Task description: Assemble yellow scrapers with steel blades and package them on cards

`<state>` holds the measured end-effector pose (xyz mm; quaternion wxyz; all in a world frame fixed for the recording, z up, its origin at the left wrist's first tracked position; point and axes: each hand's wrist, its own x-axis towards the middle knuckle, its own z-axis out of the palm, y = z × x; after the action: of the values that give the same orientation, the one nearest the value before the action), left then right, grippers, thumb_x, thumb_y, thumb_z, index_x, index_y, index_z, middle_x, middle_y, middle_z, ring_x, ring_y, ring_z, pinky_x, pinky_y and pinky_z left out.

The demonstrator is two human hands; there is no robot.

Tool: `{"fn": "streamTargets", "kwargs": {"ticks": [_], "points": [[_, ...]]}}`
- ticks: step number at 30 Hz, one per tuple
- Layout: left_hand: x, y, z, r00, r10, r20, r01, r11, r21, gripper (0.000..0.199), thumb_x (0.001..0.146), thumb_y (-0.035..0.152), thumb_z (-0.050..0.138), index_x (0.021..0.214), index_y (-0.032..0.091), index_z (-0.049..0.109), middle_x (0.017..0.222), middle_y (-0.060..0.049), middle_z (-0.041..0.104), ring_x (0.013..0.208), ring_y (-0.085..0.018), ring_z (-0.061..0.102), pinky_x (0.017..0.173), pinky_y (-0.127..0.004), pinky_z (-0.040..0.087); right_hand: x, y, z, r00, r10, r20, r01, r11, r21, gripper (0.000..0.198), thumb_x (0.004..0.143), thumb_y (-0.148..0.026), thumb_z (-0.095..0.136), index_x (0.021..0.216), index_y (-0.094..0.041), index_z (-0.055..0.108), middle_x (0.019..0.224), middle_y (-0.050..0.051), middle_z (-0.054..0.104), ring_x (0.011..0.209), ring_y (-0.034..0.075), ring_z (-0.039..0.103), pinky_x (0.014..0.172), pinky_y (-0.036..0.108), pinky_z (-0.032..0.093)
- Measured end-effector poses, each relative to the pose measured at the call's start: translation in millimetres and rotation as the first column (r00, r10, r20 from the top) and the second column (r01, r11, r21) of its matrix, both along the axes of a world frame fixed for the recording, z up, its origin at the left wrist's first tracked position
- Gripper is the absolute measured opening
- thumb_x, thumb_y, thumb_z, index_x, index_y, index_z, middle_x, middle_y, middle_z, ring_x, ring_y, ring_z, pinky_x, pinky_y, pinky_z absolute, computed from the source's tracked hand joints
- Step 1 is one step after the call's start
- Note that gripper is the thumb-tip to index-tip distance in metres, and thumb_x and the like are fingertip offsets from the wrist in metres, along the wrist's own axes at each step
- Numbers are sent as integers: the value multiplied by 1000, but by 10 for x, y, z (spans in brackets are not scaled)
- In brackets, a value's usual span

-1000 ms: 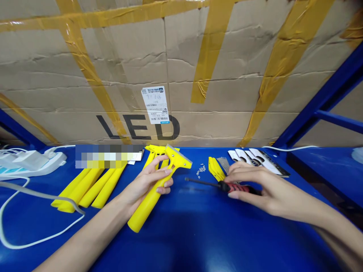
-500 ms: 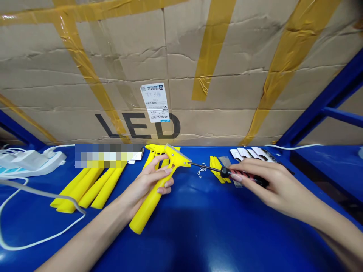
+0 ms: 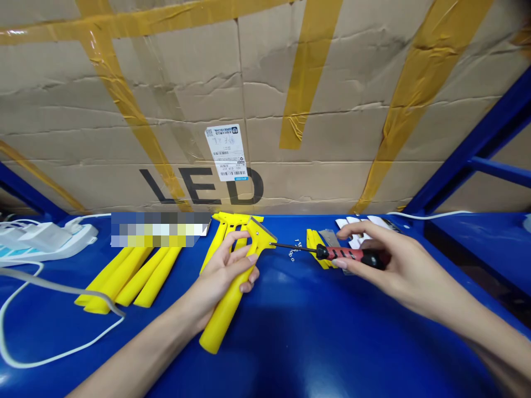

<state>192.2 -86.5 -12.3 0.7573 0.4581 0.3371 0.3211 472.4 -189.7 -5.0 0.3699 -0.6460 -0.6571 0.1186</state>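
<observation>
My left hand [image 3: 228, 271] is wrapped round the handle of a yellow scraper [image 3: 230, 309], tilted with its head up and to the right. A metal blade [image 3: 265, 228] edges that head, where two small screws show. In my right hand [image 3: 402, 271] is a red and black screwdriver [image 3: 342, 254], lying nearly level. Its tip meets the screw at the right corner of the head. My right index finger is lifted off the red grip, while the thumb lies along its underside. Small screws [image 3: 295, 251] lie loose on the blue surface below the shaft.
More yellow scrapers [image 3: 213, 243] lie behind my left hand, and several yellow handles [image 3: 155, 276] are at left, partly blurred out. Yellow strips [image 3: 315, 243], metal plates [image 3: 329, 237] and white cards [image 3: 357, 240] lie at right. A power strip [image 3: 78, 237] with cables stands far left. A cardboard box [image 3: 265, 99] walls the back.
The scraper and my left hand have shifted slightly right and down. My right index finger and thumb have spread apart on the screwdriver handle, which has moved a little left.
</observation>
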Motion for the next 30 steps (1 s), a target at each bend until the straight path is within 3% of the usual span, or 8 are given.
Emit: {"fn": "streamTargets", "kwargs": {"ticks": [5, 10, 13, 15, 18, 20, 25, 30], "points": [[62, -74, -58, 997, 73, -22, -73, 997, 5, 49, 81, 24, 80, 116, 25, 47, 83, 4, 53, 57, -7, 53, 46, -16, 35, -10, -35, 135, 955, -24, -294, -2, 996, -90, 41, 81, -57, 76, 104, -25, 66, 107, 8, 70, 77, 21, 68, 62, 31, 57], [64, -117, -42, 997, 71, -30, -71, 997, 25, 53, 79, 27, 82, 118, 25, 46, 85, 4, 54, 58, -6, 53, 46, -17, 37, -64, -28, 155, 941, 7, -338, -26, 998, -50, 38, 90, -57, 66, 105, -22, 67, 74, 3, 67, 59, 17, 65, 55, 29, 54], [60, -127, -31, 996, 77, -38, -75, 996, 42, 55, 77, 29, 84, 116, 26, 46, 90, 3, 57, 57, -6, 53, 46, -17, 37, -71, -7, 74, 946, -136, -295, 120, 990, -73, 45, 95, -64, 51, 102, -22, 63, 57, -3, 53, 39, 13, 50, 38, 27, 40], [61, -128, -28, 995, 92, -41, -90, 995, 47, 56, 76, 29, 85, 116, 26, 46, 91, 2, 59, 57, -6, 53, 46, -17, 36, -50, 2, 40, 927, -175, -330, 149, 983, -103, 44, 95, -66, 50, 107, -24, 58, 60, -3, 54, 41, 13, 51, 39, 27, 40], [64, -127, -30, 992, 124, -29, -123, 992, 31, 57, 74, 29, 86, 115, 26, 46, 89, 2, 61, 57, -6, 54, 46, -17, 35, -15, 5, 38, 867, 3, -498, -60, 993, -98, 43, 92, -59, 61, 119, -27, 48, 71, -1, 63, 58, 18, 62, 55, 32, 52], [66, -128, -32, 991, 136, -15, -136, 991, 14, 58, 73, 29, 87, 115, 26, 47, 87, 2, 61, 56, -7, 54, 46, -17, 34, -16, 8, 39, 842, 90, -532, -146, 987, -63, 38, 93, -56, 62, 113, -27, 47, 70, -2, 62, 57, 17, 59, 56, 32, 51], [67, -139, -10, 992, 123, -19, -122, 992, 31, 60, 73, 29, 87, 117, 27, 47, 88, 2, 61, 56, -7, 55, 47, -18, 34, -62, 47, -33, 930, -186, -316, 181, 982, -46, 37, 99, -61, 47, 91, -25, 48, 61, -4, 47, 46, 11, 43, 44, 27, 33], [72, -149, 59, 986, 152, -66, -151, 988, 23, 64, 69, 28, 88, 117, 26, 46, 93, 0, 62, 56, -7, 54, 47, -19, 37, -65, 54, -59, 829, 72, -555, -125, 990, -58, 36, 95, -55, 58, 112, -28, 43, 68, -5, 60, 56, 15, 56, 58, 30, 47]]}}
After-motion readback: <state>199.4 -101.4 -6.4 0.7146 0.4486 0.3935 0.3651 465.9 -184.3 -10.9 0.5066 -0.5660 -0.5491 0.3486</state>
